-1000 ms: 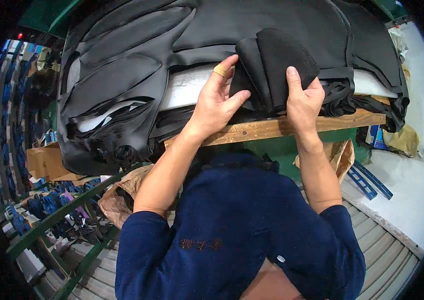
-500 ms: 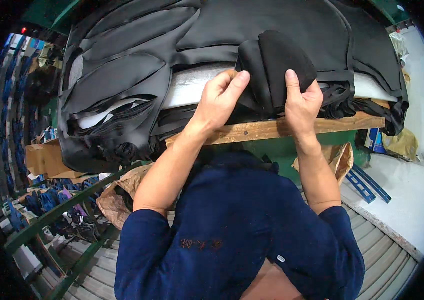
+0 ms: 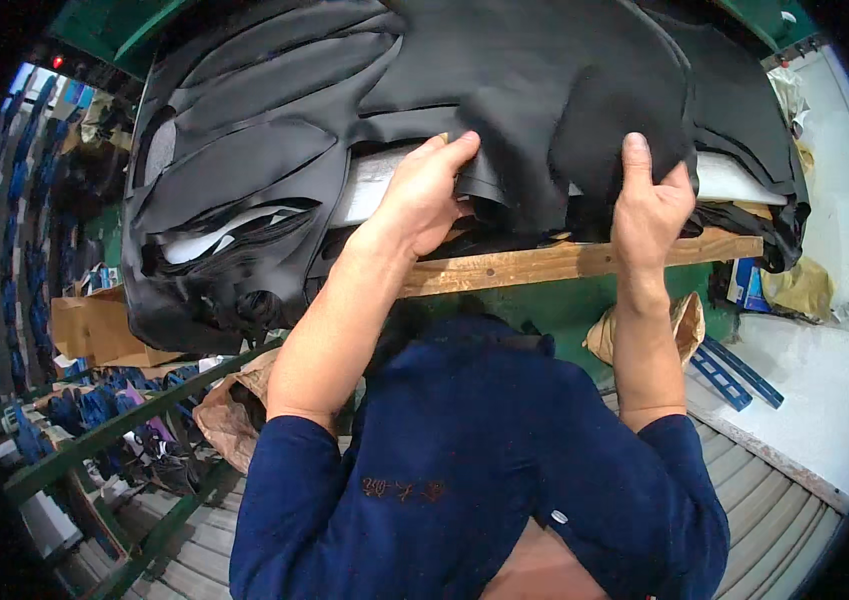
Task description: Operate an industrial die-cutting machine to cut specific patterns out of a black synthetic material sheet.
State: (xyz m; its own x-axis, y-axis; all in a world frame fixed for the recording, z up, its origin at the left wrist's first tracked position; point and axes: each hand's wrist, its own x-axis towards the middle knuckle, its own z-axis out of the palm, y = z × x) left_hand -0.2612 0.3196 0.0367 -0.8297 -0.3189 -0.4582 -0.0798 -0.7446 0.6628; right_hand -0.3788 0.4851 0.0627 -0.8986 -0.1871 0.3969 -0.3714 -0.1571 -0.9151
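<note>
My left hand [image 3: 429,190] is closed on the edge of a few smooth black cut pieces [image 3: 519,150], thumb on top and fingers hidden beneath. My right hand [image 3: 652,205] pinches a matte black rounded piece [image 3: 604,125] between the thumb above and the fingers under it. The two hands are apart, and the matte piece lies to the right of the smooth ones. Both are held just above a thick stack of black sheet material [image 3: 424,60] with curved cut lines.
A wooden strip [image 3: 534,265] runs along the stack's near edge, with white padding [image 3: 369,180] showing in gaps. At left are a cardboard box [image 3: 104,325] and a green metal rail [image 3: 124,425]. Paper bags [image 3: 229,415] and blue slotted strips [image 3: 724,370] lie lower down.
My right hand has moved right with the matte rounded piece, away from the smooth pieces. My left hand has stayed almost in place, and its pieces now hang flatter.
</note>
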